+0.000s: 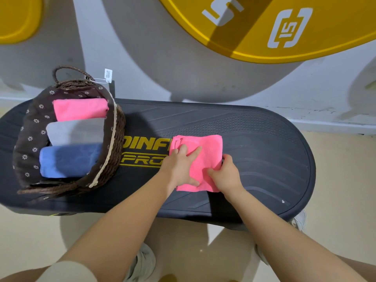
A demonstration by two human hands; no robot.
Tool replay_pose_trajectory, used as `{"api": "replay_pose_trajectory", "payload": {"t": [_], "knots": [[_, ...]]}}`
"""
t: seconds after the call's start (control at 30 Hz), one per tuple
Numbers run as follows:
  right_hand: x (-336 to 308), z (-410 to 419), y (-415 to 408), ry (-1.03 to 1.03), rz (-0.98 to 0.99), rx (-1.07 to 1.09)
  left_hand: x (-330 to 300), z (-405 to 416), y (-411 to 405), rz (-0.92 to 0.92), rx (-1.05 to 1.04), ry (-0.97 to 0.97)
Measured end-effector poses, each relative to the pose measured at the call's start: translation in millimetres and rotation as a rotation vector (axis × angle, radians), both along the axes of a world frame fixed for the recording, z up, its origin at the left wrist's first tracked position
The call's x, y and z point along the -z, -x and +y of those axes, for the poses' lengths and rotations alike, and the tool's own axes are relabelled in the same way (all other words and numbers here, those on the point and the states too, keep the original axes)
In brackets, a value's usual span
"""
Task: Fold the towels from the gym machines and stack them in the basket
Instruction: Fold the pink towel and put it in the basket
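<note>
Pink towel [205,159] lies lengthwise away; left hand [181,165] presses flat, right hand [225,174] pinches its edge.

Both hands [203,169] on pink towel [211,151], basket [114,143] beside

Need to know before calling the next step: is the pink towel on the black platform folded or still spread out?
Folded, not yet in the basket. The pink towel lies as a compact rectangle; the left hand presses it flat, the right hand pinches its edge.
</note>
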State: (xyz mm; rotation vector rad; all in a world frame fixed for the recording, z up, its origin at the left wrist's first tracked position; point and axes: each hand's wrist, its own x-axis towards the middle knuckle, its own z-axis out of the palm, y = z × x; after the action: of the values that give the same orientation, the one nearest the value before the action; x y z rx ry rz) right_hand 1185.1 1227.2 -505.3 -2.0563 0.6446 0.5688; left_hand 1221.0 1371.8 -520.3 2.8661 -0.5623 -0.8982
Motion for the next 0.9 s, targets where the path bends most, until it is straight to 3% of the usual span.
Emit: {"api": "replay_pose_trajectory", "payload": {"t": [0.1,0.27,0.37,0.47,0.53,0.7,0.83,0.9], "knots": [[-9.6,12.3,0.1,0.015,-0.131,-0.114,0.7,3.7,-8.9,0.135,-0.089,0.108],[-23.3,43.5,-2.1,0.130,-0.201,-0.289,0.9,28.1,-14.8,0.273,-0.308,0.515],[-26.2,61.6,-2.3,0.178,-0.184,-0.368,-6.1,36.9,-11.8,0.560,-0.702,0.823],[-24.0,77.6,-0.1,0.202,-0.147,-0.454,-6.8,43.2,-9.2,0.711,-0.918,0.919],[-21.4,86.0,3.3,0.198,-0.124,-0.507,-3.6,45.1,-9.1,0.629,-0.948,0.920],[-18.6,85.2,-1.3,0.116,-0.183,-0.601,4.1,36.7,-17.8,0.117,-0.856,0.646],[-13.6,62.6,-11.7,0.234,-0.200,-0.269,4.5,40.2,-27.5,0.013,-0.709,0.543],[-7.0,57.6,-13.7,0.177,-0.107,-0.176,5.9,42.4,-30.8,0.006,-0.652,0.527]]}}
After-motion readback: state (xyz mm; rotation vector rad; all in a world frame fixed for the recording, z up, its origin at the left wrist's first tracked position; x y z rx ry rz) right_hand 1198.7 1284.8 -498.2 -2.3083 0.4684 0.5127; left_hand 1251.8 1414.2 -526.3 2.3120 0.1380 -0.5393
